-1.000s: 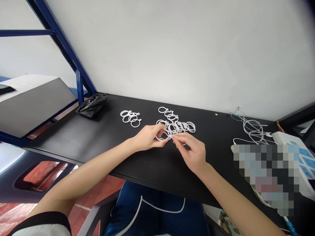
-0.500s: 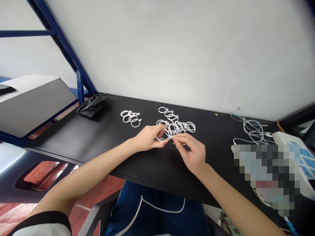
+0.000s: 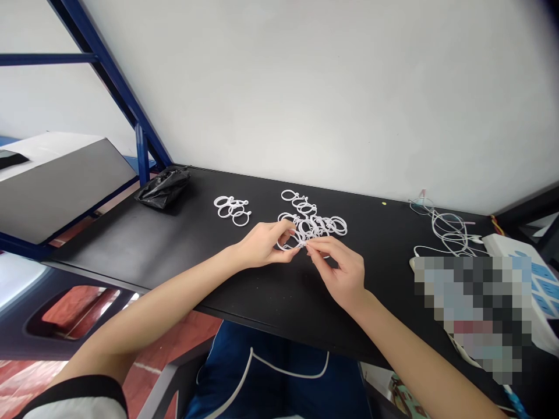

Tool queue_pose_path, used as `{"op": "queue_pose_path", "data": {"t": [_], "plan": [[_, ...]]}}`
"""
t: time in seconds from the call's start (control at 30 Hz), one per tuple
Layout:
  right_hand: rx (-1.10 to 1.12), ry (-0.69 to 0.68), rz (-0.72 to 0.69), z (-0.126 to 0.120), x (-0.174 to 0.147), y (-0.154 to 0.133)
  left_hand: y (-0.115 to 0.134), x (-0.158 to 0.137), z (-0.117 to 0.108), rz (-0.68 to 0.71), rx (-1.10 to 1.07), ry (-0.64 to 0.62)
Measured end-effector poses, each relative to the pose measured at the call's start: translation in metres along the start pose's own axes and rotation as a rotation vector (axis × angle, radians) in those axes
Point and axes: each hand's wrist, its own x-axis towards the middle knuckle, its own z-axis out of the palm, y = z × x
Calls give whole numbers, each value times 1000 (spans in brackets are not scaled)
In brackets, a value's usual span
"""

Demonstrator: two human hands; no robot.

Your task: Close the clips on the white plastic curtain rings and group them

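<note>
Between my two hands is a white curtain ring, held just above the black tabletop. My left hand pinches the ring's band from the left, thumb below and fingers curled above. From the right, my right hand closes thumb and forefinger at the small eyelet end of that ring; the fingertips partly hide what sits there. Right behind my fingers lies a pile of white rings, with several more rings trailing off toward the wall. A separate small group of rings rests further left.
A crumpled black plastic bag sits at the table's back left. On the right are coiled white cables, a white power strip and a blurred-out object. The wall borders the table's back edge.
</note>
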Motion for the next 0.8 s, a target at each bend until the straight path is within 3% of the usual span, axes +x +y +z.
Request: {"op": "queue_pose_path", "data": {"t": [0.47,0.8], "plan": [[6,-5,-2,0,1,0,-2,-1,-1,19,50,-10],[14,1,15,0,2,0,-2,-1,2,114,123,43]]}}
